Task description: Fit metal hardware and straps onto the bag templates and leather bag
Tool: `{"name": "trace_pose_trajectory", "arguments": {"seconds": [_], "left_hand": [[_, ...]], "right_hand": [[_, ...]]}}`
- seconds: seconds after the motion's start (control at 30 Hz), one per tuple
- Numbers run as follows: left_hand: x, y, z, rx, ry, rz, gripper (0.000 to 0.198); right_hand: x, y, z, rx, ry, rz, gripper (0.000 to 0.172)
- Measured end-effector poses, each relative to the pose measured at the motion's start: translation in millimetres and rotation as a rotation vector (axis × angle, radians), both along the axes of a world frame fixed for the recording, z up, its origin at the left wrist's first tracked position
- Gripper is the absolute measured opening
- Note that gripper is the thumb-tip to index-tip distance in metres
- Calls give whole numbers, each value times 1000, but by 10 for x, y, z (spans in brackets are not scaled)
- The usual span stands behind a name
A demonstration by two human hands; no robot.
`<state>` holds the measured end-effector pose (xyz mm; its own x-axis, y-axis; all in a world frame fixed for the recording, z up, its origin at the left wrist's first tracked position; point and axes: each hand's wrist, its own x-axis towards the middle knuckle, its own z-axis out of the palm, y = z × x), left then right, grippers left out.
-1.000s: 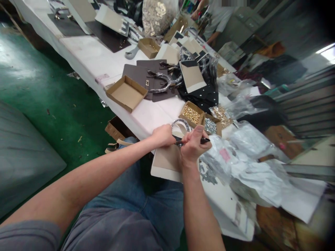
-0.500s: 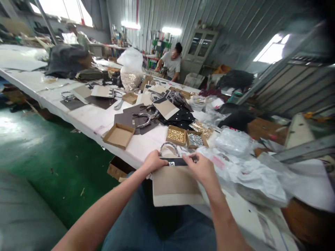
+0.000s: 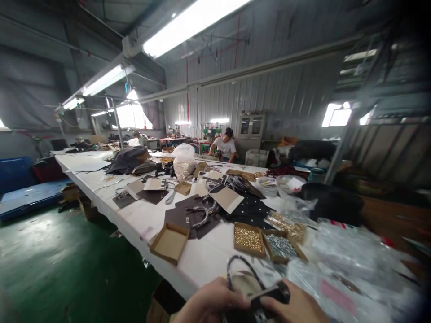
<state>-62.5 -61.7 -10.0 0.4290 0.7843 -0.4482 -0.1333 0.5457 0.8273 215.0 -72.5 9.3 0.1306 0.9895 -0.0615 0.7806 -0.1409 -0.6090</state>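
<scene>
At the bottom edge of the head view, my left hand point(image 3: 209, 299) and my right hand point(image 3: 298, 304) both grip a dark bag panel point(image 3: 249, 312). Both thumbs press on its upper side. A looped bag handle point(image 3: 243, 258) in clear wrapping rises behind the panel, between the hands. The panel's lower part is cut off by the frame. Just beyond my hands are a cardboard box of gold-coloured metal pieces point(image 3: 248, 238) and a box of silver-coloured ones point(image 3: 280, 246).
A shallow cardboard box point(image 3: 170, 242) sits at the left edge of the white table point(image 3: 148, 226). Farther back lie dark panels point(image 3: 180, 211) with handles and a beige-backed panel point(image 3: 226, 198). Plastic bags point(image 3: 350, 251) crowd the right. A co-worker point(image 3: 224, 147) sits across the table.
My view has tilted up, so my hands and the panel now sit lower in the picture. The panel's beige lower part has left view. My hands have come closer together.
</scene>
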Motion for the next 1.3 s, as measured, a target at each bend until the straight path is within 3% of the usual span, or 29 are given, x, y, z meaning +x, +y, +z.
{"name": "trace_pose_trajectory", "arguments": {"seconds": [0.2, 0.27, 0.4, 0.47, 0.57, 0.67, 0.77, 0.87, 1.03, 1.3], "left_hand": [[-32, -220, -55, -136, -369, -78, 40], [11, -346, -118, -224, -409, -112, 36], [188, -514, -294, -328, -360, -13, 36], [270, -563, -374, -342, -381, 53, 35], [350, -632, -449, -343, -422, 100, 37], [402, -695, -476, -340, -451, 118, 40], [449, -737, -471, -339, -453, 166, 42], [498, -755, -451, -331, -436, 211, 44], [518, -729, -452, -338, -411, 249, 44], [490, -682, -502, -366, -427, 235, 38]], "right_hand": [[-188, 4, 276, 44, -90, 36, 51], [-248, 11, 293, 38, -106, 99, 52], [-307, 72, 205, 157, -132, 188, 64], [-313, 54, 183, 326, -107, 125, 64], [-338, -99, 266, 699, 58, -15, 41], [-425, -291, 415, 880, 426, -24, 60], [-553, -353, 486, 818, 882, 95, 68], [-645, -296, 419, 673, 1127, 197, 68], [-664, -208, 203, 578, 1231, 281, 70], [-669, -174, 28, 531, 1268, 273, 73]]}}
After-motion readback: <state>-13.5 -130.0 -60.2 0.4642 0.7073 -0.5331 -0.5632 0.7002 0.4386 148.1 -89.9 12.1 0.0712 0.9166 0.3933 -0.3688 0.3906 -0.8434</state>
